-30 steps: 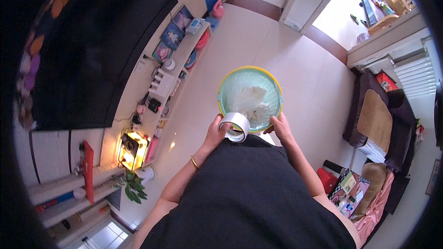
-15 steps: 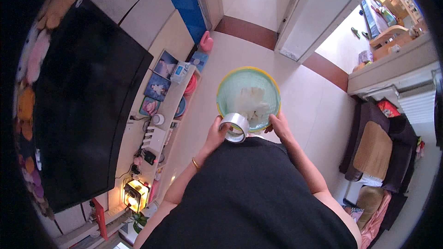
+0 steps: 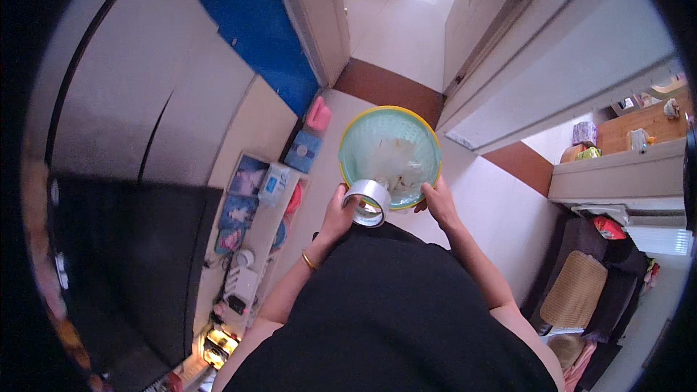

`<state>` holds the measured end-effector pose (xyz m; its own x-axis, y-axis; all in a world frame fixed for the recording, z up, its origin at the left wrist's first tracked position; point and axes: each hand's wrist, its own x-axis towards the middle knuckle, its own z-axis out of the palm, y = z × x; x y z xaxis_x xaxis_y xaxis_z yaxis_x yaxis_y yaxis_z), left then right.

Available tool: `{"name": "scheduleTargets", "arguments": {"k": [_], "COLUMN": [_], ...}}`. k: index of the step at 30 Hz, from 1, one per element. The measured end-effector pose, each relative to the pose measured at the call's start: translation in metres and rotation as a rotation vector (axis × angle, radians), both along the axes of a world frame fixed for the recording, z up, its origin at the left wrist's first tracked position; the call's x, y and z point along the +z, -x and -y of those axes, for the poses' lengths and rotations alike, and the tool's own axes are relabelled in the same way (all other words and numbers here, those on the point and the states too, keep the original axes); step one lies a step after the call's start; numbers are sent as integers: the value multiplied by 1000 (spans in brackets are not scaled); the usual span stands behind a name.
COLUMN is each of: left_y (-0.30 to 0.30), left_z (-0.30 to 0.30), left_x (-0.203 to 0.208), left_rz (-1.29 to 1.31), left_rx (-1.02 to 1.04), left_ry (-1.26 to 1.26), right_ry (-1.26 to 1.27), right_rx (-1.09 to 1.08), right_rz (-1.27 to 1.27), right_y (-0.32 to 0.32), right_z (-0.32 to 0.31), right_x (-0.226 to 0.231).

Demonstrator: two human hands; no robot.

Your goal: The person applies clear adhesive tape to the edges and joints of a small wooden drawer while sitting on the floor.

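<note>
A round pale green basin (image 3: 356,138) with a yellow rim is held out in front of my body. Something whitish and translucent (image 3: 392,156) lies in it, with small dark bits near the close side; what it is I cannot make out. My left hand (image 3: 338,214) grips the basin's near left edge and also a wide silvery roll of tape (image 3: 375,190), which stands against the rim. At the near right edge, my right hand (image 3: 438,203) is closed on the rim, thumb on top and fingers underneath. A gold-coloured bangle circles my left wrist.
A brown threshold (image 3: 388,89) and doorway lie ahead, with a white door (image 3: 501,0) on the right. Along the left runs a low shelf (image 3: 279,199) with boxes, pictures and a pink jug-like item (image 3: 318,114), beside a large black screen (image 3: 131,268). A dark sofa (image 3: 541,294) stands right.
I have moved forward: the doorway is closer, and the screen, shelf and sofa have slid back. Both hands keep the basin and tape roll in nearly the same place before me.
</note>
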<state>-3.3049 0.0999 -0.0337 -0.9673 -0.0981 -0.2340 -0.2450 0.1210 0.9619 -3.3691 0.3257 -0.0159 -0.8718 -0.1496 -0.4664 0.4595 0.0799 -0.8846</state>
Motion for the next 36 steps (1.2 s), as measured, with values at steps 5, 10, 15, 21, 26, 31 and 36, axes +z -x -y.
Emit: {"name": "scheduleTargets", "arguments": {"k": [5,10,15,21,26,31,36], "left_y": [104,211,311,443,544,613,731], "left_z": [30,48,47,42,44,34,32], "left_x": [10,26,25,6,-3,-1,-18], "left_rz": [38,-10,-23,-22,40,74,33], "left_rx": [-68,-119,-136,-130,-18,83,164], "left_ry": [3,-2,94,49,-11,-247,-165], "right_ry": [-11,58,40,20,-60,-184,-43], "right_rx": [-14,-103,-135,-137,-59,-32,-24], "right_rz": [58,-31,-12,-3,-144,-193,-12], "right_y": [98,187,282,419,532,607,730], "right_z": [21,40,38,36,35,22,38], "right_x": [2,10,2,-23,-28,-39,9]}}
